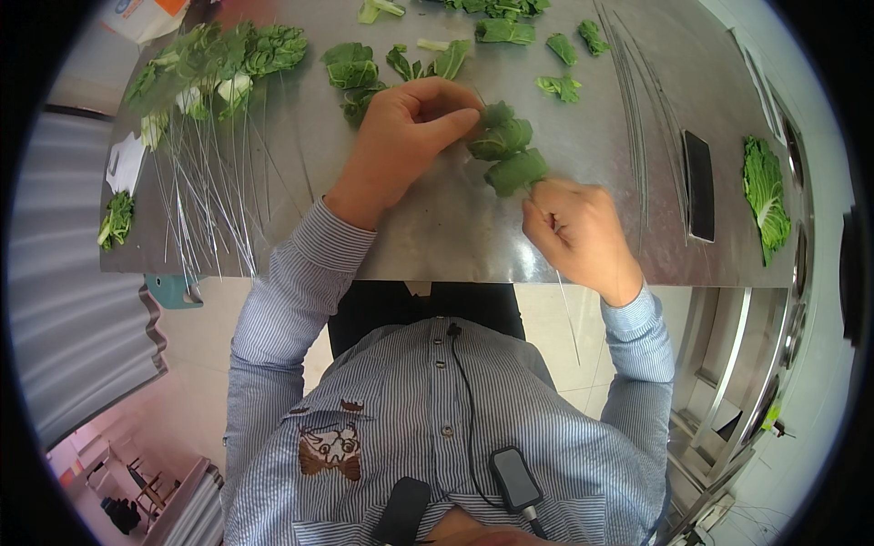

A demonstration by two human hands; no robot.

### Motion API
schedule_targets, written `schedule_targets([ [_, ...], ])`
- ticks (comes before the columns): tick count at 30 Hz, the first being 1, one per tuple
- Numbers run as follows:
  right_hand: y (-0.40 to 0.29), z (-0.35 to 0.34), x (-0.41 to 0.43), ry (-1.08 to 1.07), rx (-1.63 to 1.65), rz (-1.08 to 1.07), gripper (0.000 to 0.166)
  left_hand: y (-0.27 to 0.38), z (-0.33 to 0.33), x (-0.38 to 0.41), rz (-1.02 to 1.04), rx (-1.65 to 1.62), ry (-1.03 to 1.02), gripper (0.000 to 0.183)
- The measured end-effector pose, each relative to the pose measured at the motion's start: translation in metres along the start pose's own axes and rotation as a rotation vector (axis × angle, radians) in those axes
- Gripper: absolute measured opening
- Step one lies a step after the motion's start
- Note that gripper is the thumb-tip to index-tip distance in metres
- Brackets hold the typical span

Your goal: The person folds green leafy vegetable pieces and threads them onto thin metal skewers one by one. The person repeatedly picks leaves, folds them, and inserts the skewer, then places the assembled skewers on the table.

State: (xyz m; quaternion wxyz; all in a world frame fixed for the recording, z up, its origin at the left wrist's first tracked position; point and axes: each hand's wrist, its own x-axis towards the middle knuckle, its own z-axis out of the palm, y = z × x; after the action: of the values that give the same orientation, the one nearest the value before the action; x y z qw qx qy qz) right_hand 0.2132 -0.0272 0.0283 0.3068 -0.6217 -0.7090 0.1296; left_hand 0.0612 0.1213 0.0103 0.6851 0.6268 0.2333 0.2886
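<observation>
My right hand is closed around a thin metal skewer, whose lower end sticks out past the table's front edge. Folded green leaf pieces are threaded on it in a row above that hand. At the far end of the row, my left hand has its thumb and fingertips against the topmost leaf piece. The skewer's tip shows just beside those fingers. Beyond the left hand lie more leaf rolls and loose leaf pieces, partly hidden by it.
Several loaded skewers lie at the left, leafy ends away from me. Bare skewers and a black phone-like slab are at the right, near a large leaf. The metal table ends close to my body.
</observation>
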Motion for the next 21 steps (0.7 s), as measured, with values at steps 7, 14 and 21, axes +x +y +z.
schedule_targets([
  [7,0.000,0.004,-0.001,0.032,-0.046,-0.019,0.016,0.001,0.003,-0.002,-0.020,0.007,-0.037,0.023],
  [14,0.002,0.014,0.007,0.143,-0.072,0.009,0.014,-0.003,0.014,-0.004,-0.106,-0.229,-0.131,0.063],
  [21,-0.001,0.021,0.010,0.134,-0.119,0.012,0.015,-0.007,0.014,-0.002,-0.031,-0.080,-0.053,0.068],
])
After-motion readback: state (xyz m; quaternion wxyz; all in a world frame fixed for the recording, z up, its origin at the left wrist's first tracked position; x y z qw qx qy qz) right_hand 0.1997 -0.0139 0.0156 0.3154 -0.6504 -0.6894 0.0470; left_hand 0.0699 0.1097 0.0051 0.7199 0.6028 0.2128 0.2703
